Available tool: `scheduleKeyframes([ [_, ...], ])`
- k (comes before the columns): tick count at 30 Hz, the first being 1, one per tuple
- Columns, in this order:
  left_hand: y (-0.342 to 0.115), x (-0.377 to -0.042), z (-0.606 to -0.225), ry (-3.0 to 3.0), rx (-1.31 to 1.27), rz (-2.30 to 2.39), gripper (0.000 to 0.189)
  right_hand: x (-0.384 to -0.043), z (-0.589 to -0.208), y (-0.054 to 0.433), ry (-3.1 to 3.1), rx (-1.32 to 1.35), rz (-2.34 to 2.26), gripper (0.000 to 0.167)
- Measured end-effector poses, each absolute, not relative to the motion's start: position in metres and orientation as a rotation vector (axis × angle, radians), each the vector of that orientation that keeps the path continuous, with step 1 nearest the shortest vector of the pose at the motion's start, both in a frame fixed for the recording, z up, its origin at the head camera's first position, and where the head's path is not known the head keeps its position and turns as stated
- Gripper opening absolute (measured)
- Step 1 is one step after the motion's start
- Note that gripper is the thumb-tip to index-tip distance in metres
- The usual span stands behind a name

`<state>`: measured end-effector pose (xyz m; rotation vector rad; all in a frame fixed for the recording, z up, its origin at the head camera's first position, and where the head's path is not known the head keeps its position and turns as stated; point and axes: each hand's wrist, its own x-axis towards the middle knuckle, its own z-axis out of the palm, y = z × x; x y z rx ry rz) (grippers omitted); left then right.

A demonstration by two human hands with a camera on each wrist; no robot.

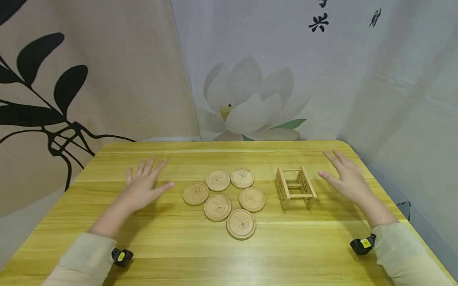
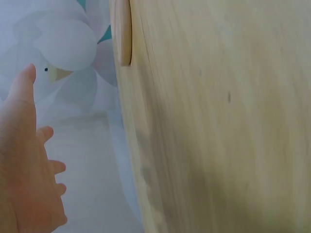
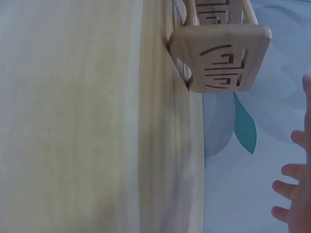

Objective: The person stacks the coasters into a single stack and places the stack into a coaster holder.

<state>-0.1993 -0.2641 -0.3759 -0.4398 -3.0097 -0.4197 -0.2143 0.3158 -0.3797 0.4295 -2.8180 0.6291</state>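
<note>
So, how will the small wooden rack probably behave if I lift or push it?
The wooden rack is probably light for its size, because thin bars and cut-out side panels leave it mostly open. It looks like rigid wood, so it should stay stiff when lifted. Pushed low, it would likely slide rather than roll, since its flat side panels stand upright.

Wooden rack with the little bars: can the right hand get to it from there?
Most likely yes. The right hand holds nothing and is close beside the rack. I see nothing between them; the round discs lie on the rack's other side.
</note>
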Motion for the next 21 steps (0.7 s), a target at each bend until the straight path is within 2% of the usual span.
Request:
scheduleKeyframes([
  [21, -0.241, -0.203, -0.398, -2.924, -0.546, -0.724, 0.078, -0.213, -0.401, 0.301, -2.691, 0.527, 1.121, 0.056],
])
